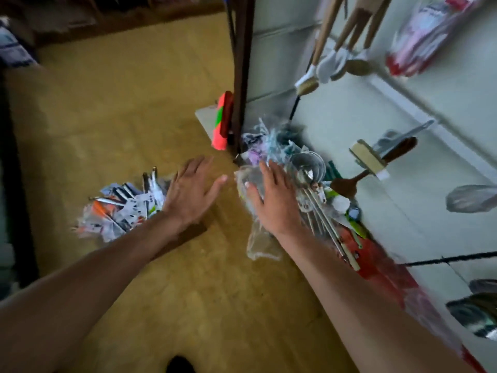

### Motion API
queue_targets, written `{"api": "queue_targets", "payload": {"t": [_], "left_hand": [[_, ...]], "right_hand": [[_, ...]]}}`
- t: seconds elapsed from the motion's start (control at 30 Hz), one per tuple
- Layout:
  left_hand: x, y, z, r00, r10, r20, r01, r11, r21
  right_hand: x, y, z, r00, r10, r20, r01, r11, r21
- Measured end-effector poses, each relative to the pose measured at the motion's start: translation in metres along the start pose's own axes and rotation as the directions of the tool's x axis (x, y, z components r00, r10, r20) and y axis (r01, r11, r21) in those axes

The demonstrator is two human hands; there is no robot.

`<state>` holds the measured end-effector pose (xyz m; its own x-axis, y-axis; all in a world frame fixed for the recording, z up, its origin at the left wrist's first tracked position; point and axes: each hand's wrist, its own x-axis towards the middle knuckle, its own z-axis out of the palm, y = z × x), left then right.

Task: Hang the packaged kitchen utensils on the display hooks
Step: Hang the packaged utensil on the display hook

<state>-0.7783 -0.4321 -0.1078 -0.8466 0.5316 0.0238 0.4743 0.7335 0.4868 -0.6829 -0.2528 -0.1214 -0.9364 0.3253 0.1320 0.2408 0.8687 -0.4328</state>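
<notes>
One head cam only, wide-angle, pitched steeply down at the tan floor (113, 125). Display wall (349, 125) sits close, filling frame right, skewed diagonally; floor lies left of it. Edges motion-blurred.

Utensil pile (282, 146) apparently below display panel (336, 117)

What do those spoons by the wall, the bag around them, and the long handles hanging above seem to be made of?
The spoons look like polished metal: silvery bowls with bright glints. The bag under the right hand seems thin clear plastic: crinkled, and the floor shows through. The hanging handles are probably wood, matte tan-brown, though blur leaves that open.
</notes>
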Motion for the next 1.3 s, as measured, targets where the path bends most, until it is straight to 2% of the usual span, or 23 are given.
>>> {"api": "queue_targets", "payload": {"t": [0.23, 0.37, 0.63, 0.73, 0.87, 1.0, 1.3], "left_hand": [[-0.005, -0.129, -0.068, 0.987, -0.129, -0.096, 0.131, 0.991, 0.007], [-0.014, -0.198, -0.105, 0.958, -0.266, -0.105, 0.27, 0.963, 0.021], [-0.015, -0.298, -0.14, 0.892, -0.418, -0.171, 0.424, 0.906, -0.001], [0.002, -0.328, -0.142, 0.867, -0.469, -0.167, 0.476, 0.879, 0.002], [0.04, -0.366, -0.135, 0.826, -0.542, -0.158, 0.548, 0.836, -0.005], [0.083, -0.387, -0.113, 0.803, -0.584, -0.12, 0.579, 0.812, -0.072], [0.121, -0.45, 0.01, 0.795, -0.601, 0.08, 0.606, 0.787, -0.111]], "right_hand": [[0.051, -0.12, 0.071, 0.975, -0.175, 0.141, 0.177, 0.984, -0.004], [0.078, -0.183, 0.106, 0.955, -0.256, 0.149, 0.257, 0.966, 0.016], [0.134, -0.26, 0.186, 0.904, -0.349, 0.248, 0.347, 0.936, 0.051], [0.161, -0.268, 0.221, 0.901, -0.347, 0.261, 0.337, 0.938, 0.082], [0.205, -0.266, 0.267, 0.916, -0.265, 0.301, 0.227, 0.961, 0.156], [0.234, -0.243, 0.316, 0.915, -0.198, 0.351, 0.156, 0.977, 0.143], [0.204, -0.193, 0.44, 0.865, -0.082, 0.495, 0.036, 0.994, 0.101]]}}
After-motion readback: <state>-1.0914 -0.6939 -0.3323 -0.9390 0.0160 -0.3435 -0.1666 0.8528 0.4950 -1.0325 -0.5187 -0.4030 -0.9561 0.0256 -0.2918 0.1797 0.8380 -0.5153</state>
